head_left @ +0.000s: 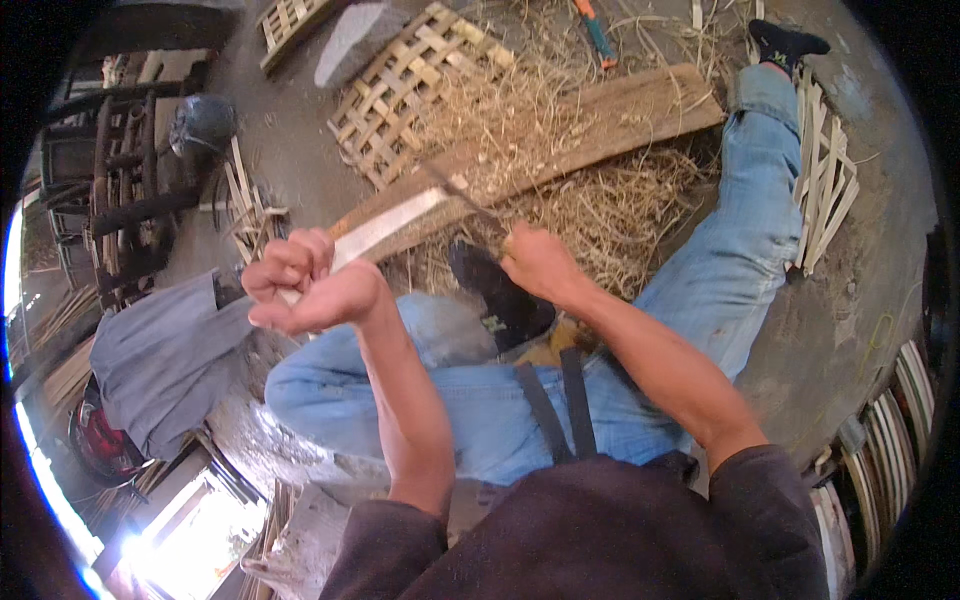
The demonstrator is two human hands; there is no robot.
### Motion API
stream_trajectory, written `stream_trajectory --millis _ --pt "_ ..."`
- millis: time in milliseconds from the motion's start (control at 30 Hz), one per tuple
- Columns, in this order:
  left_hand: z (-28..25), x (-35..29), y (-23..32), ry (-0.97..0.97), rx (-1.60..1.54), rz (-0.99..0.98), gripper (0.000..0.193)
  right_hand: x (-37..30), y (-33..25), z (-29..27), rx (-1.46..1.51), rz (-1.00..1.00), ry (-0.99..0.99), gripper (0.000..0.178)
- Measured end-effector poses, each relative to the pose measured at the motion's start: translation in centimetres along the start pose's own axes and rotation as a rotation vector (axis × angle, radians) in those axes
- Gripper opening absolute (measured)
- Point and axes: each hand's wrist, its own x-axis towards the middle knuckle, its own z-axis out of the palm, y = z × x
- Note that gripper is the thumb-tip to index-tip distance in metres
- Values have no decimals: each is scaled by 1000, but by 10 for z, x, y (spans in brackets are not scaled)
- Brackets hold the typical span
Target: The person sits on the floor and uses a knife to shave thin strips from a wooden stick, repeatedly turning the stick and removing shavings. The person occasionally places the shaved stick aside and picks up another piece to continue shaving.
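My left hand [318,285] is curled, palm turned up, around the near end of a pale, flat bamboo strip [395,220]. The strip slants away to the right over a wooden plank [620,118]. In my closed right hand [543,262] is a knife [473,203], its handle mostly covered by my fingers. Its narrow dark blade points up and left, and the tip is by the strip's far end; whether they touch I cannot tell. Thin curly shavings [610,215] lie on and around the plank. My foot in a dark sock [500,295] is just below the knife.
A woven bamboo panel [385,110] lies beyond the plank, near a grey stone [355,45]. An orange-and-green handled tool [597,35] is at the top. My outstretched jeans leg [740,210] bounds the right, with bamboo slats [825,185] beyond. Grey cloth [175,355] lies left.
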Motion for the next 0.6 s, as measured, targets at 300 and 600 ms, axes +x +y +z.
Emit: stream_trajectory --millis 300,600 --pt "-8 6 1 156 -112 -146 16 -36 -77 -5 351 -142 -90 25" --pt "-9 3 3 117 12 -82 18 -18 -49 -7 170 -118 -108 35"
